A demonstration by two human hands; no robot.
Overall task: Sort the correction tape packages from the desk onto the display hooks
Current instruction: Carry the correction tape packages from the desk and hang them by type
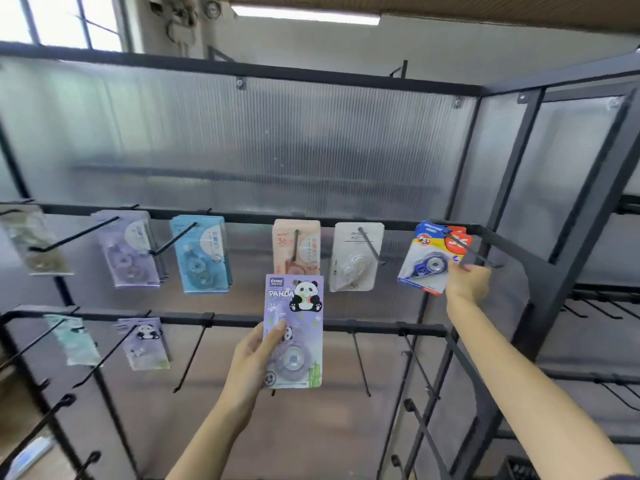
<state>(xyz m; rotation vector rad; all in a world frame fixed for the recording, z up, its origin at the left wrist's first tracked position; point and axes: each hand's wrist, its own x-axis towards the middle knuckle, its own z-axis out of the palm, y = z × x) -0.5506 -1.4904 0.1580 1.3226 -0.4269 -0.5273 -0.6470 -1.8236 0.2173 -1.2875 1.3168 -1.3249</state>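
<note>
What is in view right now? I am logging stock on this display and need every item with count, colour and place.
Panda package: one, purple, held before the lower rail.
Blue package: one, blue with red, on the far-right upper hook.
White package: one stack, upper row.
Pink package: one stack, upper row.
Teal package: one stack, upper row.
Lilac package: one stack, upper row.
Hanging panda package: one, purple, lower row.
Rack: one, black.
Left hand: grips the panda package.
Right hand: at the blue package's edge.
</note>
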